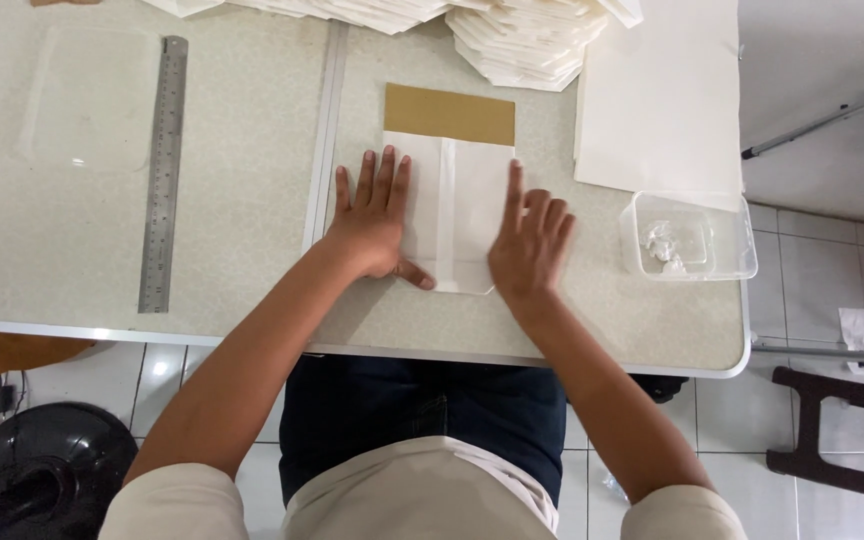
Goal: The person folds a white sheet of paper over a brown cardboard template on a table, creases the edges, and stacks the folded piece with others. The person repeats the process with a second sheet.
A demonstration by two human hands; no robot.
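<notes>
A folded white paper piece (457,205) lies flat on the speckled table (252,200), with a brown cardboard strip (449,113) sticking out from under its far edge. My left hand (372,220) presses flat on the paper's left side, fingers spread. On the paper's right side rests my right hand (530,245), fingers extended and slightly blurred. Neither hand grips anything.
A steel ruler (163,170) lies at the left beside a clear plastic lid (87,100). Stacks of folded white paper (522,40) sit at the back. White sheets (657,95) and a clear plastic container (692,237) stand at the right near the table edge.
</notes>
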